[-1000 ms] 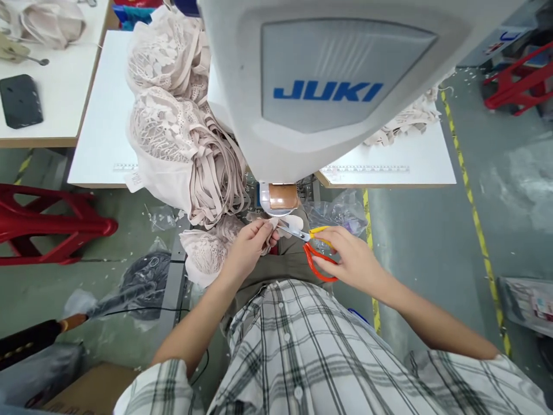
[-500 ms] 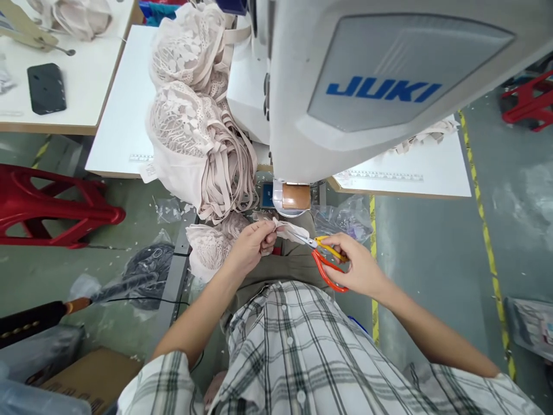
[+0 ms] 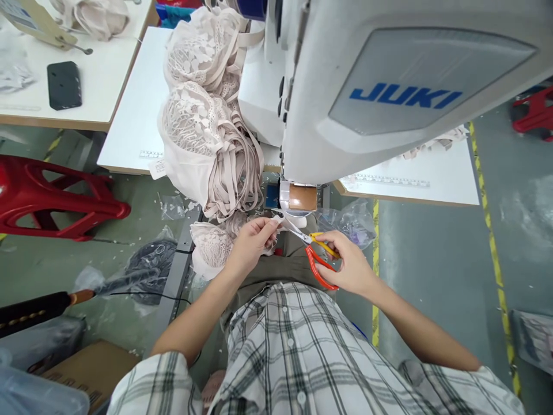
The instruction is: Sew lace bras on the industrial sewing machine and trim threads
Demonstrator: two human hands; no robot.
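Red-handled scissors [image 3: 313, 253], one pair, two hands.

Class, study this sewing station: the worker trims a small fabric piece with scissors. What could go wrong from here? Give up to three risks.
1. The scissors in the right hand have their blade tips close to the left hand pinching the fabric piece; a fingertip might get nicked.
2. The lace garment pile overhangs the table edge and may slide to the floor.
3. The cut is made low, under the sewing machine, so sight may be poor.
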